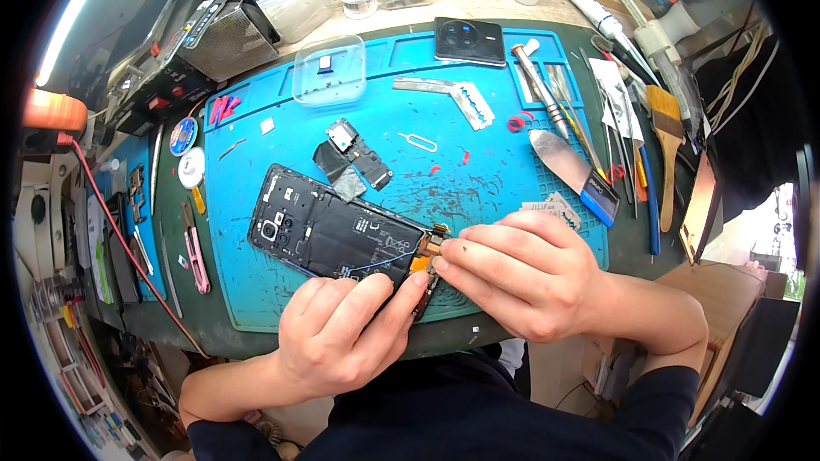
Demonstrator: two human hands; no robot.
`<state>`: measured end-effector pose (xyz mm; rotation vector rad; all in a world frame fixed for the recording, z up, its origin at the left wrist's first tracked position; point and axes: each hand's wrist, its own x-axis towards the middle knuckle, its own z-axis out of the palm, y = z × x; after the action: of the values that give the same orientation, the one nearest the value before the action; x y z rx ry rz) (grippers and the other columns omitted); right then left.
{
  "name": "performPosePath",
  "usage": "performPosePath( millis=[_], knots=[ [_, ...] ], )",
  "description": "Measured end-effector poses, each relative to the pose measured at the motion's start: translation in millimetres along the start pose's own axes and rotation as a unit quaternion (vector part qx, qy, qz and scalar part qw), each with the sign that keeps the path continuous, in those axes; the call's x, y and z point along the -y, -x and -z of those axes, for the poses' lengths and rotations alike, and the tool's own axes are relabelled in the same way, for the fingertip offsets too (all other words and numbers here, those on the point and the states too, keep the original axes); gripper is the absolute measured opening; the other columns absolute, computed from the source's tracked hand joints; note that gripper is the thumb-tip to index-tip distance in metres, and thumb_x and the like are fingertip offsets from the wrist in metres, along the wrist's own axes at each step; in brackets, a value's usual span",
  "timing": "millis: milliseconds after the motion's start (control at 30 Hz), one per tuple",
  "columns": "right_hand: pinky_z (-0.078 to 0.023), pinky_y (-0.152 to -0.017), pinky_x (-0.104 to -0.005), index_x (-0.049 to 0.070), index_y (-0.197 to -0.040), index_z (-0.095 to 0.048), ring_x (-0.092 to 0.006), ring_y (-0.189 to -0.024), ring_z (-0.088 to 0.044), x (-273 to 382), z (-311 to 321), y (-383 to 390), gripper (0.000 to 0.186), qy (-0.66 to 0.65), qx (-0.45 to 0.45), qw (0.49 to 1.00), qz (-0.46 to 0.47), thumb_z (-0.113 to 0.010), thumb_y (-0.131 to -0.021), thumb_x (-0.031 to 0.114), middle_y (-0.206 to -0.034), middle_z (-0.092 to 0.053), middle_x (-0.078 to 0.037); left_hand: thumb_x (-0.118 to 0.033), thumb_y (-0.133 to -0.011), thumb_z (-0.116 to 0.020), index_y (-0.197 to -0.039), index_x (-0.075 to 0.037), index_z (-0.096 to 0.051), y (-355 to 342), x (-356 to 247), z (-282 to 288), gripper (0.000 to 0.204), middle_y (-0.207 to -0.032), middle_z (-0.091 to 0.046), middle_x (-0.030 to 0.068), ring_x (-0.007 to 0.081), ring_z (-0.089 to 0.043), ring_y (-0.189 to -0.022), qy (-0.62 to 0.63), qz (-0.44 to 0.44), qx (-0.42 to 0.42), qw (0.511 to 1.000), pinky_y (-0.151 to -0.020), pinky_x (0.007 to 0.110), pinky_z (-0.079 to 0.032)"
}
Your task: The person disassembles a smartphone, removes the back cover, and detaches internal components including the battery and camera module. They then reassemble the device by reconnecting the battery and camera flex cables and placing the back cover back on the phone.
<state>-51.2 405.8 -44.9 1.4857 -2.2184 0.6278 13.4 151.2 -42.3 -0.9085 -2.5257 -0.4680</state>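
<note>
An opened smartphone (329, 235) lies slantwise on the blue work mat (290, 141), its dark inside and camera lenses facing up. At its right end, an orange flex cable (419, 265) and small board parts (434, 243) are exposed. My left hand (346, 329) is closed over the near edge, a fingertip pressing beside the orange cable. My right hand (530, 273) pinches at the same end from the right; its fingertips hide what lies between them. Just beyond the phone rests a dark inner cover piece (363, 158) with metal shielding.
A clear plastic box (330, 72) and a second phone (469, 40) stand farther back. Right of my hands lie a wide blade (559, 162), a screwdriver (542, 90), razor blades (472, 105) and a brush (666, 124). Pink-handled pliers (196, 252) lie left; a SIM pin (418, 142) lies mid-mat.
</note>
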Motion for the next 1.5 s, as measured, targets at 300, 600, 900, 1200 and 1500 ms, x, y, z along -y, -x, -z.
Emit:
performPosePath(
  millis=[300,600,900,1200,1500],
  knots=[
    [-0.055,-0.083,-0.034,-0.004,-0.105,-0.078,-0.0212,-0.101,-0.07,-0.4,-0.5,0.3,0.032,0.003,-0.001,1.0,0.004,-0.071,-0.078,0.013,-0.111,-0.07,-0.011,-0.008,-0.076,-0.073,-0.116,-0.01,-0.083,-0.8,0.4,-0.3,0.042,-0.1,-0.06,0.0012,0.0131,-0.052,-0.07,-0.029,-0.021,-0.005,0.999,-0.058,0.029,-0.042],
    [-0.055,-0.082,-0.0339,-0.004,-0.106,-0.078,-0.0218,-0.102,-0.071,-0.9,-0.4,1.2,0.035,0.002,-0.001,1.0,0.007,-0.071,-0.077,0.013,-0.113,-0.071,-0.011,-0.008,-0.075,-0.072,-0.117,-0.011,-0.083,0.7,-0.1,-1.3,0.043,-0.101,-0.06,0.0014,0.0134,-0.052,-0.071,-0.045,-0.024,-0.003,0.999,-0.06,0.029,-0.044],
    [-0.055,-0.083,-0.0344,-0.004,-0.106,-0.078,-0.0223,-0.104,-0.071,-0.8,-1.6,1.6,0.035,0.006,0.0,1.0,0.011,-0.071,-0.076,0.013,-0.115,-0.07,-0.011,-0.009,-0.077,-0.077,-0.118,-0.012,-0.083,-2.6,-2.5,2.1,0.042,-0.103,-0.059,0.0009,0.0134,-0.053,-0.073,-0.025,0.008,0.016,1.0,-0.061,0.029,-0.045],
    [-0.056,-0.084,-0.0351,-0.003,-0.104,-0.079,-0.0226,-0.105,-0.071,0.5,-1.0,0.9,0.033,0.013,0.004,1.0,0.012,-0.072,-0.075,0.012,-0.114,-0.069,-0.011,-0.009,-0.078,-0.079,-0.119,-0.011,-0.083,-4.6,-3.2,1.9,0.041,-0.1,-0.059,0.0007,0.0138,-0.053,-0.07,-0.03,0.007,0.021,0.999,-0.06,0.029,-0.044],
    [-0.056,-0.083,-0.0358,-0.004,-0.106,-0.078,-0.0232,-0.104,-0.07,-0.4,-0.8,1.2,0.035,0.004,0.008,1.0,0.011,-0.072,-0.076,0.013,-0.116,-0.069,-0.012,-0.008,-0.077,-0.077,-0.12,-0.01,-0.082,-5.4,-3.8,2.9,0.043,-0.1,-0.059,0.0013,0.0147,-0.054,-0.07,-0.016,0.017,0.028,0.999,-0.061,0.03,-0.044]
  ],
)
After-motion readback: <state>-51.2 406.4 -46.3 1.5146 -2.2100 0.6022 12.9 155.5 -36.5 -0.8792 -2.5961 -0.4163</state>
